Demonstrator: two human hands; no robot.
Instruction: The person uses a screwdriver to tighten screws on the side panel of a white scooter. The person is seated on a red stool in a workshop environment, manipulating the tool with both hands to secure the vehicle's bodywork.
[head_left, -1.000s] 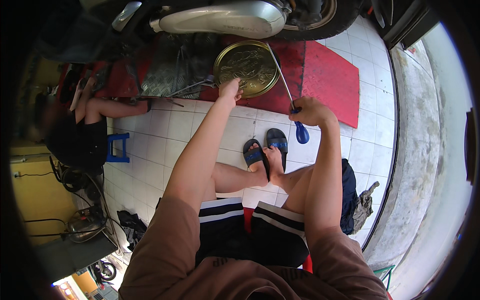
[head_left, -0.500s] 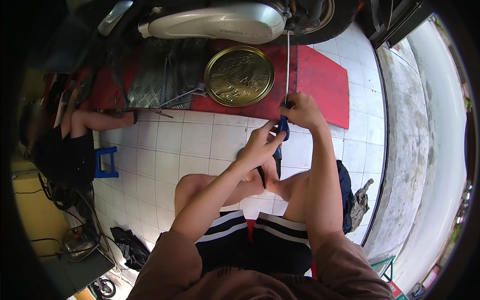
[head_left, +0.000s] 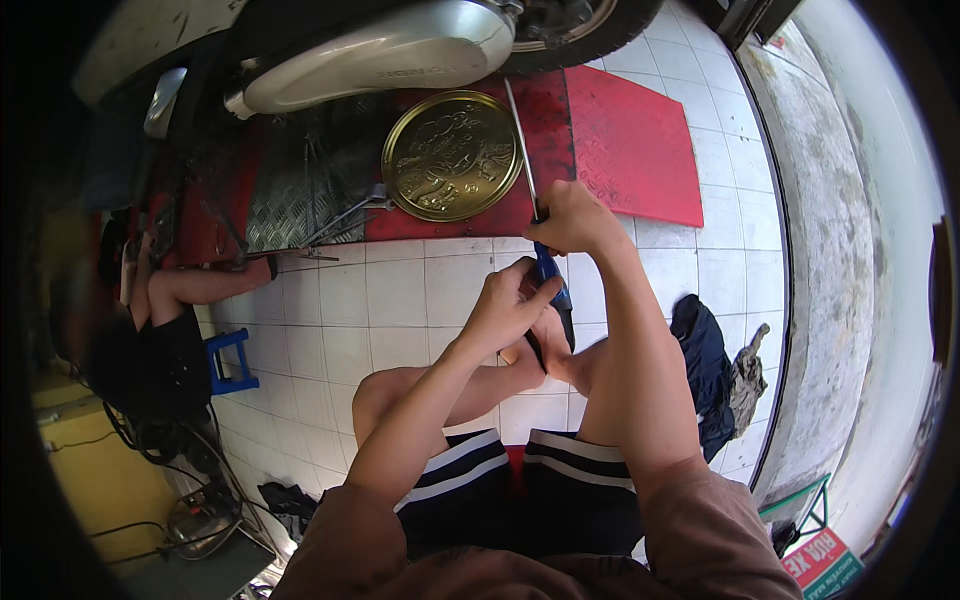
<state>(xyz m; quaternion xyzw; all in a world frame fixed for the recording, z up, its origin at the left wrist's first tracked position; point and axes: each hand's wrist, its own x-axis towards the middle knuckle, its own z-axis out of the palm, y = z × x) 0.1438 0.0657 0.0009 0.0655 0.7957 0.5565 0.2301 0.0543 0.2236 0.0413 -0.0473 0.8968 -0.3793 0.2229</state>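
My right hand (head_left: 570,215) is closed on a long screwdriver, near where its steel shaft (head_left: 523,140) meets the blue handle (head_left: 550,270). My left hand (head_left: 505,305) is curled round the lower part of that handle, its thumb along it. The shaft points up toward the underside of a motorbike with a silver side cover (head_left: 370,55); its tip is too small to make out. Just left of the shaft, a round brass-coloured tray (head_left: 395,170) with a raised pattern lies on the red platform (head_left: 635,150), touched by neither hand.
A seated person (head_left: 170,320) is at the left beside a blue stool (head_left: 235,365) and hoses. Metal tools (head_left: 340,215) lie on the platform. Dark cloth (head_left: 700,370) is on the tiled floor at my right, inside a concrete edge (head_left: 830,250).
My left hand has left the tray and joined my right on the screwdriver. The screwdriver has swung more upright toward the motorbike, and the view has shifted slightly.
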